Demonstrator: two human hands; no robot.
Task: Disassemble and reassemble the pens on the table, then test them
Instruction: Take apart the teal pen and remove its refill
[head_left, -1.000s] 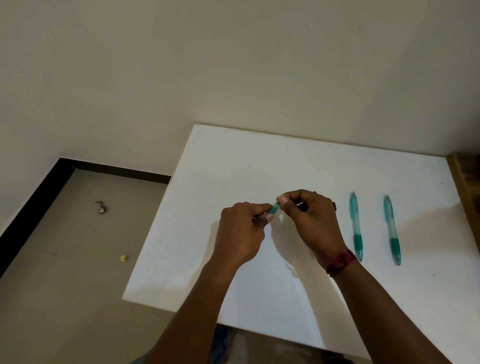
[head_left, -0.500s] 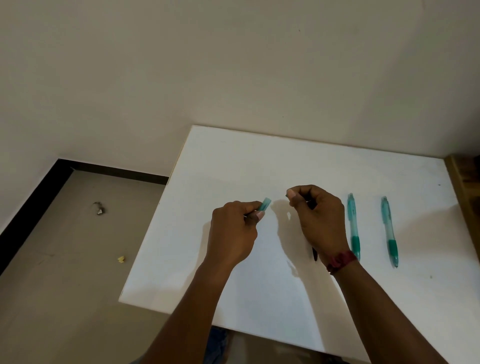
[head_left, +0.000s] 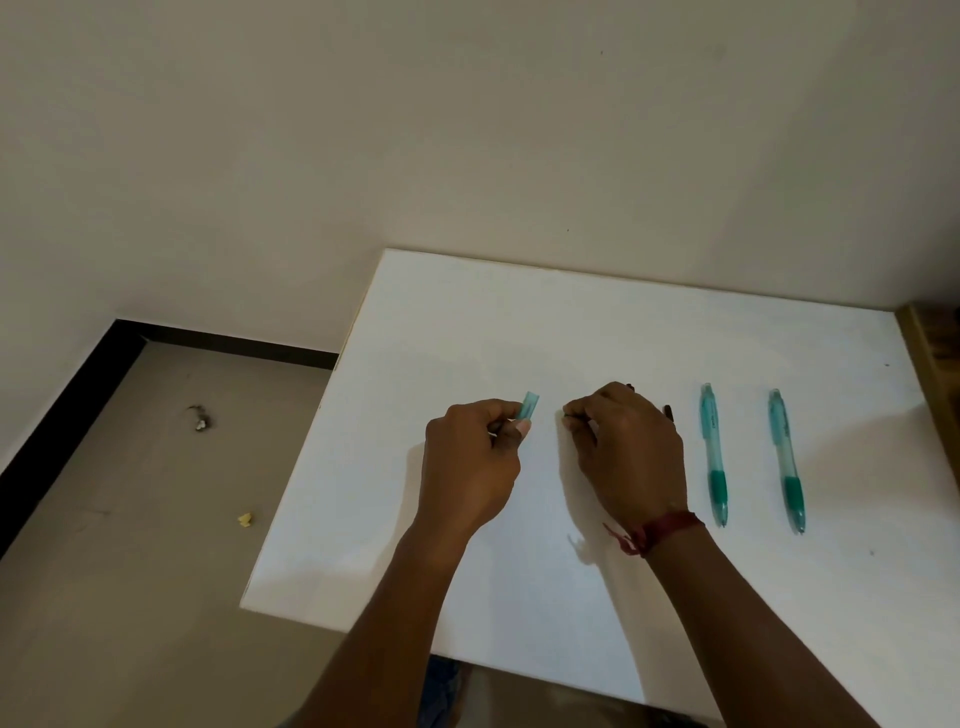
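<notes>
The left hand (head_left: 470, 467) pinched a short teal pen piece (head_left: 529, 406), apart from the right hand (head_left: 623, 452), which curled round a dark pen part (head_left: 668, 413), with a near pen (head_left: 712, 452) and a far pen (head_left: 785, 457) lying on the table (head_left: 467, 322) to its right.

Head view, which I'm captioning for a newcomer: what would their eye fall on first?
Two hands meet at the middle of the white table: the left hand pinches a short teal pen piece, while the right hand curls round a dark part that barely shows. To their right lie a whole teal pen and a second teal pen, side by side, apart.
</notes>
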